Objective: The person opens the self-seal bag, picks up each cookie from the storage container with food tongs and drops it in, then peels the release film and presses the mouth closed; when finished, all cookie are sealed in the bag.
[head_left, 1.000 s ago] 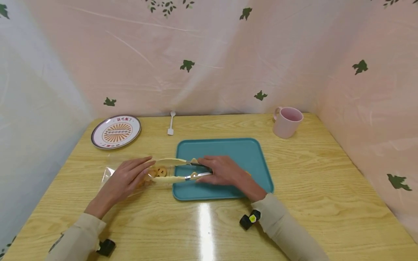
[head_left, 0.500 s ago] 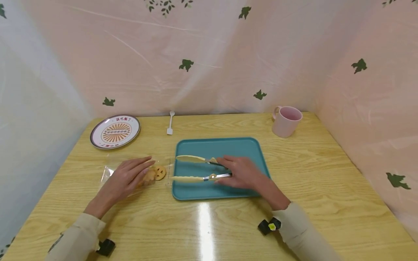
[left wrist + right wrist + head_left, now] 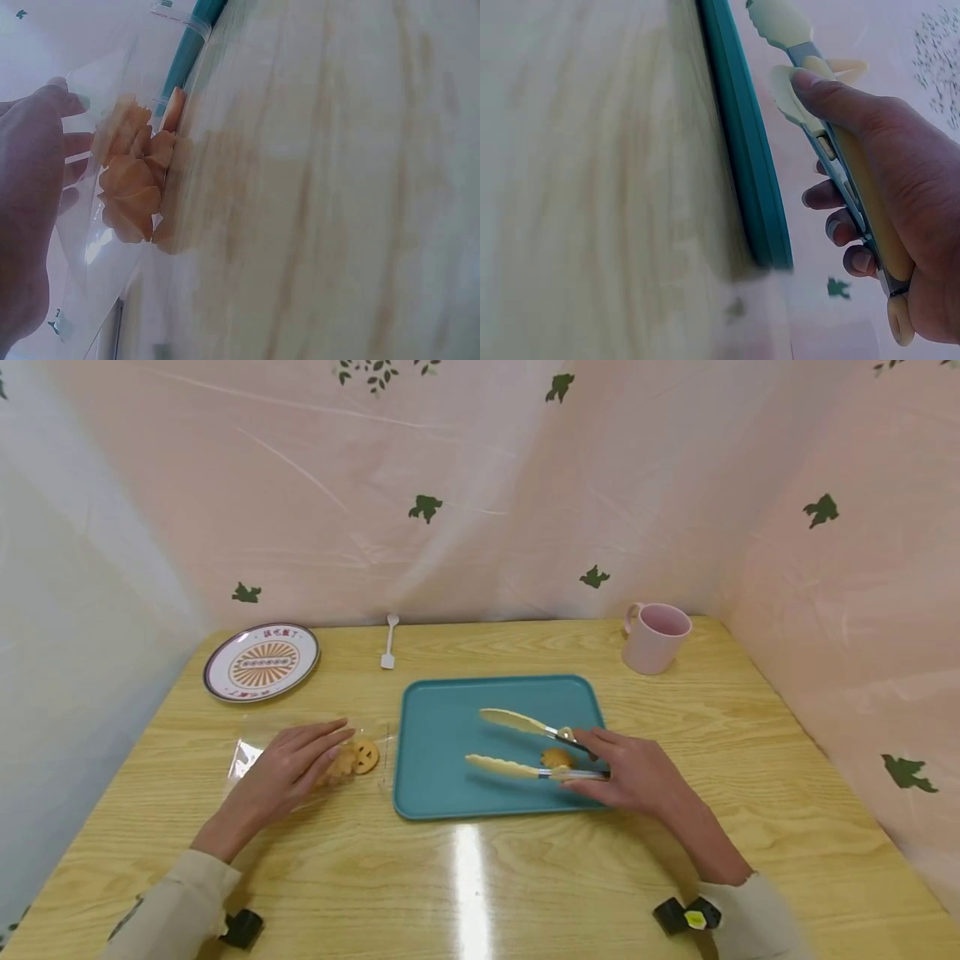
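Note:
My right hand [image 3: 633, 772] grips a pair of cream-tipped tongs [image 3: 510, 766] over the right part of the teal tray [image 3: 442, 785]. The arms of the tongs are spread, with nothing between their tips; in the right wrist view, fingers curl round the tongs' handle [image 3: 870, 199]. A golden cookie [image 3: 557, 758] lies on the tray, framed by the tong arms. To the left, a clear plastic bag [image 3: 382, 739] holds several cookies [image 3: 131, 191]. My left hand [image 3: 281, 777] rests on this bag with its fingers nearly straight, its palm hidden from the head view.
At the back left is a white patterned plate [image 3: 225, 681]. A small white spoon [image 3: 389, 643] lies near the table's [image 3: 360, 877] back edge, and a pink mug [image 3: 652, 643] stands at the back right. A fabric curtain [image 3: 495, 460] encloses the table's back and sides.
My right hand has drawn the tongs rightward, from the bag's mouth to over the tray's right half. A cookie on the tray has come into fuller view. My left hand stays on the bag.

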Motion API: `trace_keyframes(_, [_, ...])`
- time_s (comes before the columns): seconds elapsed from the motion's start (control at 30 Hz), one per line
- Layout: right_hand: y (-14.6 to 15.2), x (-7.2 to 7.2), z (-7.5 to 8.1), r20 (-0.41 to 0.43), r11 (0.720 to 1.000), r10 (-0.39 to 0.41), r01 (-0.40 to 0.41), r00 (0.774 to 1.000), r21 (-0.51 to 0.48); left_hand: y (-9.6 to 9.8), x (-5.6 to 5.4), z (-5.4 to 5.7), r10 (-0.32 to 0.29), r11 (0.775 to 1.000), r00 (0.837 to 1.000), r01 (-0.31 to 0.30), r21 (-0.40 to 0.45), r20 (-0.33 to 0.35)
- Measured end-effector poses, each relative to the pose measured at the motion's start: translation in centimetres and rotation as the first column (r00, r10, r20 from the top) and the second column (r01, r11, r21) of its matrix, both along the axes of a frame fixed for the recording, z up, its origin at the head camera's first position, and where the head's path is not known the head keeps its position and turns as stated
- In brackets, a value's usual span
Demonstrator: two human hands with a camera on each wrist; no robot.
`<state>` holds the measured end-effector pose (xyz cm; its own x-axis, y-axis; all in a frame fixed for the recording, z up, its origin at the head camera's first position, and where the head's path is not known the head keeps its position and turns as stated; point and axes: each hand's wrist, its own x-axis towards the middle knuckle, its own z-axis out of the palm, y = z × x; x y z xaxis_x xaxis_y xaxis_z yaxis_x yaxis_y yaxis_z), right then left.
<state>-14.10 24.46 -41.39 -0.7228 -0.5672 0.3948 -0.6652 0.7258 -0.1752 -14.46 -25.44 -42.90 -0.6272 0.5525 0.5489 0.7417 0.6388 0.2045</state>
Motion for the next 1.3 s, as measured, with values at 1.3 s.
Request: trace_keyframes(1.3, [7.3, 5.5, 1.1, 0.066, 0.973, -0.213, 0.205, 0.975, 0.108, -0.4, 0.2, -0.1, 0.034, 0.999, 0.999, -0.033, -0.011, 0.030])
